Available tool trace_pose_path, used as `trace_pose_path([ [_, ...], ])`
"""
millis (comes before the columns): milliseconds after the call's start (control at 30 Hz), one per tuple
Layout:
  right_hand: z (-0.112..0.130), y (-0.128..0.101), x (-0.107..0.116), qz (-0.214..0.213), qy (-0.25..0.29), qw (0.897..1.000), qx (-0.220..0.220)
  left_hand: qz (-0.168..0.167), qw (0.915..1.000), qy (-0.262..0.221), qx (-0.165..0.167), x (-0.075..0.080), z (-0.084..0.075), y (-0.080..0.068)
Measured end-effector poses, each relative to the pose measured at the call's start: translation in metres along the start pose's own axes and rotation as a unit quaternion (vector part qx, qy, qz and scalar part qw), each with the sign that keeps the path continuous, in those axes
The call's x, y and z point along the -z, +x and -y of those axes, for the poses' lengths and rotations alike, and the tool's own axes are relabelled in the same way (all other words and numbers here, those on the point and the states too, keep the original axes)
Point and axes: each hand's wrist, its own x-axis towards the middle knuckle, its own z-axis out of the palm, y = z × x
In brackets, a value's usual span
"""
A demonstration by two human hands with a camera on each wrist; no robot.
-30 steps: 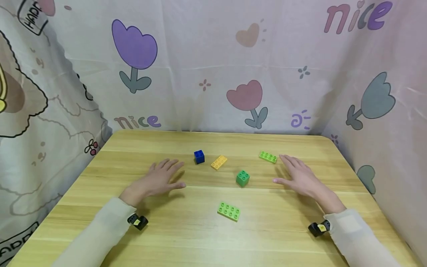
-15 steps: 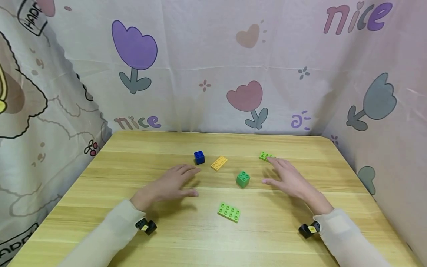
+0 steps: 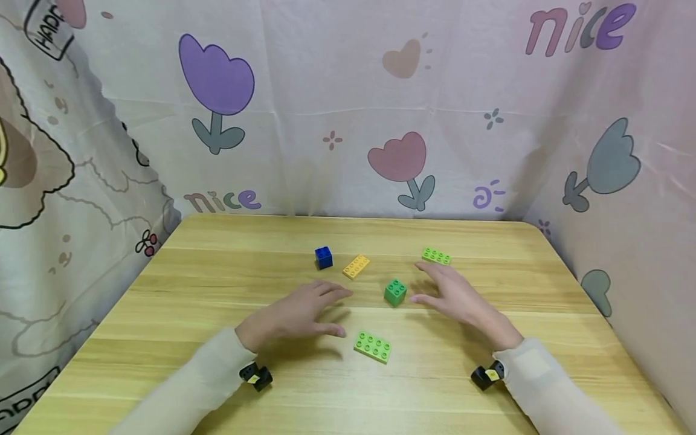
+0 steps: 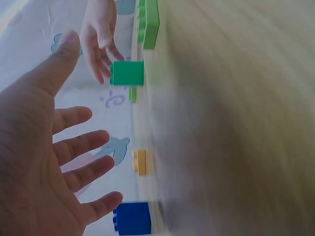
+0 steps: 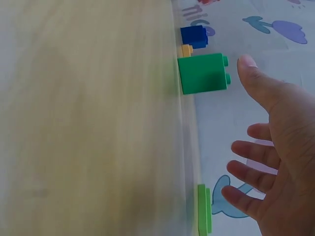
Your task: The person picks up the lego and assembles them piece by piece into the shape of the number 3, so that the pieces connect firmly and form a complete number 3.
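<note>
Nearest, below the fingers, 2 pale sleeves cross the counter (image 3: pixel 413 399), each wrist wearing a small black device: a left device (image 3: pixel 257 376) and a right device (image 3: pixel 487 375). Next comes the near lime brick (image 3: pixel 372 348), flat with 8 studs up, just to the right of the left thumb's tip and a little nearer than it. The left hand (image 3: pixel 299 311) hovers with its fingers released, spread apart and slightly bent; the right hand (image 3: pixel 459 297) hovers likewise, its fingers released and loosely parted. Between the 2 sets of fingers stands the green block (image 3: pixel 395 293), 4 studs on top, just beside the right thumb's tip and apart from the left fingertips. Beyond the left fingers lies the yellow brick (image 3: pixel 356 266), set diagonally, and to its left, also beyond those fingers, the blue block (image 3: pixel 323 258) stands upright. Just beyond the right fingers lies the far lime brick (image 3: pixel 436 255). Farthest, well past all the fingers, hangs a pale cloth (image 3: pixel 304 90) printed with tulips and "nice".
</note>
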Motion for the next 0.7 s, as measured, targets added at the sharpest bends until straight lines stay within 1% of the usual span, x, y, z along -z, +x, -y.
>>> trace_pose_path([
  [100,0.004,0.003,-0.002,-0.001,0.002,1.0,0.005,0.006,0.9998,-0.004,-0.017,-0.003,-0.006,0.003],
  [367,0.012,0.009,-0.008,0.004,0.011,1.0,0.017,0.018,0.9976,0.007,-0.066,-0.01,-0.017,0.012],
  [500,0.017,0.011,-0.009,0.012,0.02,1.0,0.013,0.024,0.9966,0.005,-0.079,-0.014,-0.022,0.015],
  [700,0.021,0.015,-0.011,0.034,0.035,0.999,0.0,0.033,0.9955,0.007,-0.088,-0.018,-0.027,0.02],
])
